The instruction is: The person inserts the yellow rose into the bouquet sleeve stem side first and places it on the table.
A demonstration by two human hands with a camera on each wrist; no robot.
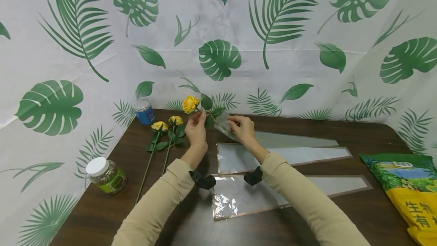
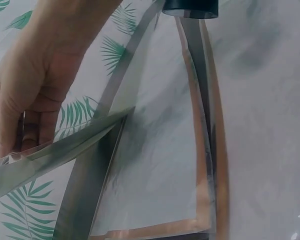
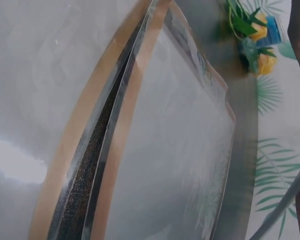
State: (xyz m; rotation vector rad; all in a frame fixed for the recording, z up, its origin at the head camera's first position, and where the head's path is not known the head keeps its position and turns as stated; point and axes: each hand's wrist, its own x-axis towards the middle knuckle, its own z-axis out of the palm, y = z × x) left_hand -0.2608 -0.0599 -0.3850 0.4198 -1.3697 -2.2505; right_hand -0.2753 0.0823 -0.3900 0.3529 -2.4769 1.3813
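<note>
In the head view my left hand (image 1: 196, 130) pinches a yellow rose (image 1: 190, 104) just below its bloom, its leafy stem slanting down to the right. My right hand (image 1: 243, 127) pinches the mouth of a clear tapered flower sleeve (image 1: 222, 122), and the rose stem reaches that mouth. How far the stem goes inside is hard to tell. The left wrist view shows the right hand (image 2: 32, 100) with its fingertips on the edge of the clear film (image 2: 75, 142). Only dark slivers of hand appear at the right wrist view's edge.
Two more yellow roses (image 1: 159, 126) lie on the left of the dark table. Flat sleeves with copper-coloured borders (image 1: 250, 196) lie under the forearms. A blue can (image 1: 144, 112), a white-lidded jar (image 1: 106, 175) and a yellow-green bag (image 1: 406, 196) stand or lie toward the sides.
</note>
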